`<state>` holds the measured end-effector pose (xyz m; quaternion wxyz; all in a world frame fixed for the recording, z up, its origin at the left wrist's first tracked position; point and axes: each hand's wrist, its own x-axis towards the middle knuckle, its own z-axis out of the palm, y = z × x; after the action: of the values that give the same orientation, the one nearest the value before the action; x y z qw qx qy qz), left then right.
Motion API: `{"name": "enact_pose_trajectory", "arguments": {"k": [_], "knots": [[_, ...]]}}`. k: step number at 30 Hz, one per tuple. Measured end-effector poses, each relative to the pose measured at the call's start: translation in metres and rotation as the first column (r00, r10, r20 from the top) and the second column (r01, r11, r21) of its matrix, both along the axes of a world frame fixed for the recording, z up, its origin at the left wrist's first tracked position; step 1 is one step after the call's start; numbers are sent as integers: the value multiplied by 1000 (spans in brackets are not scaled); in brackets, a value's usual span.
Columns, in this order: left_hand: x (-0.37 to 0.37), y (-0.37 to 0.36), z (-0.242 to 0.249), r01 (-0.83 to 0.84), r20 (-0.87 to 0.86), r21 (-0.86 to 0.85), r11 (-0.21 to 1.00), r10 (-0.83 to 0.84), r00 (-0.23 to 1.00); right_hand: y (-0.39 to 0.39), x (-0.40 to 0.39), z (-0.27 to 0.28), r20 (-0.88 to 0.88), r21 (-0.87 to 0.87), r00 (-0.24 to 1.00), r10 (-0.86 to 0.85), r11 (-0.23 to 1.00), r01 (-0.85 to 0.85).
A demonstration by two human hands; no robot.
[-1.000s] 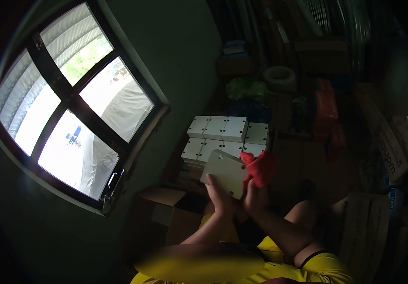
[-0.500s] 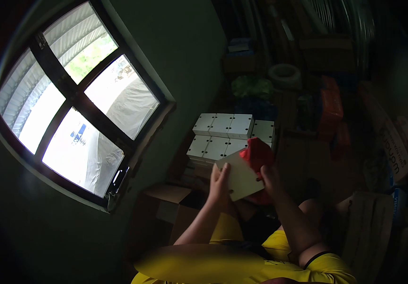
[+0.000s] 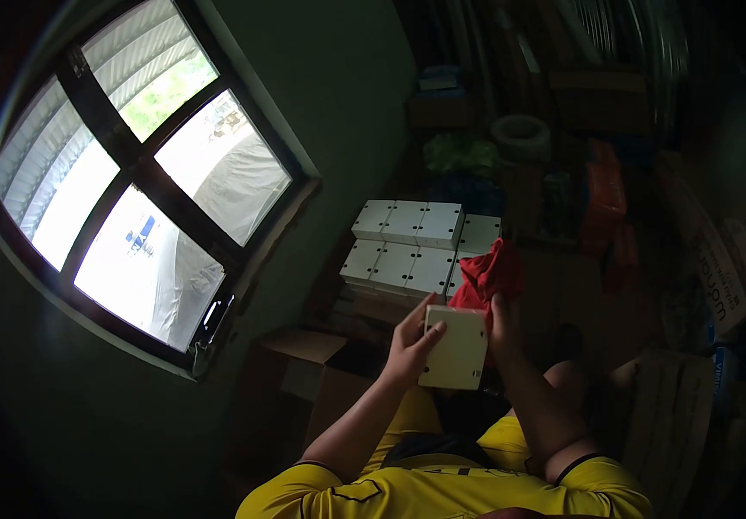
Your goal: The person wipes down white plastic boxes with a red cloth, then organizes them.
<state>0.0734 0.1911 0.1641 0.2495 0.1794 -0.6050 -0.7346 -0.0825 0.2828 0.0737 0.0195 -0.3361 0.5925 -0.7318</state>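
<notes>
A pale rectangular box (image 3: 454,350) with small dark spots near its corners is held upright in front of my body. My left hand (image 3: 412,344) grips it along the left side, thumb laid over the face. At its upper right, my right hand (image 3: 501,327) is closed on a red cloth (image 3: 489,275), which bunches above the box. The right fingers are partly hidden behind the cloth and the box edge. Just beyond stand several similar white boxes (image 3: 395,264), stacked in rows.
An open cardboard box (image 3: 308,346) sits at left under the window (image 3: 144,164). On the right are a printed carton (image 3: 706,268) and an upright cardboard piece (image 3: 671,415). Farther back lie an orange bag (image 3: 605,195), a green bag (image 3: 459,158) and a pale roll (image 3: 520,136).
The box has turned from tilted to nearly upright and come lower, towards my body. The red cloth has moved off its face to above and behind its top edge.
</notes>
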Motion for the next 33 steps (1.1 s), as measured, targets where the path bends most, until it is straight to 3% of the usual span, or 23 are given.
{"name": "enact_pose_trajectory", "arguments": {"k": [2, 3, 4, 6, 7, 9, 11, 13, 14, 16, 17, 20, 23, 25, 29, 31, 33], "knots": [[-2, -13, -13, -158, -96, 7, 987, 158, 983, 5, 4, -7, -296, 127, 953, -65, 986, 106], [-4, -13, 1, -222, -119, 73, 972, 230, 966, 7, 17, 18, -4, 68, 992, 127, 990, -127], [-2, -13, 16, -322, -42, 106, 941, 328, 944, 10, 27, 36, 272, -57, 904, 330, 943, -327], [0, -36, 13, -303, -91, 194, 933, 325, 941, 14, 33, 44, 139, -82, 906, 401, 916, -393], [5, -51, 5, -197, -58, 230, 953, 216, 975, 13, 34, 46, 52, -85, 922, 383, 922, -378], [2, -40, 13, -139, 3, 111, 984, 140, 990, 11, 28, 57, -189, -88, 940, 282, 949, -303], [-1, -26, 23, -36, 151, -60, 998, 45, 988, 7, 17, 46, 87, -158, 944, 319, 940, -303], [-6, -9, 15, 49, 111, -27, 998, -46, 993, 17, 8, 50, 409, -244, 825, 390, 918, -313], [-6, -1, 20, 79, 119, -19, 997, -76, 990, 15, 7, 51, 427, -258, 813, 396, 915, -310], [-8, -15, 12, 14, 24, -206, 978, -9, 1000, 9, 11, 48, 462, -279, 789, 404, 911, -303], [-4, -21, 23, 17, 57, -149, 989, -8, 998, 2, 23, 41, 461, -222, 811, 360, 932, -288], [-2, -31, 30, -99, -39, -28, 995, 98, 994, -1, 35, 53, 23, -159, 970, 242, 959, -235], [-2, -40, 17, -218, -79, 95, 971, 226, 971, 4, 43, 62, -137, -110, 962, 234, 962, -250], [-2, -39, 17, -305, -91, 175, 936, 323, 942, 6, 44, 55, -133, -161, 938, 319, 927, -338], [-1, -43, 6, -226, 30, 233, 946, 225, 974, 7, 35, 33, -192, -218, 932, 307, 913, -345], [-2, -40, 5, -185, 131, 211, 960, 160, 978, 16, 33, 45, -105, -146, 951, 290, 942, -304], [-3, -29, 9, -56, 117, 166, 985, 37, 992, 17, 25, 51, -10, -95, 962, 272, 958, -272]]}}
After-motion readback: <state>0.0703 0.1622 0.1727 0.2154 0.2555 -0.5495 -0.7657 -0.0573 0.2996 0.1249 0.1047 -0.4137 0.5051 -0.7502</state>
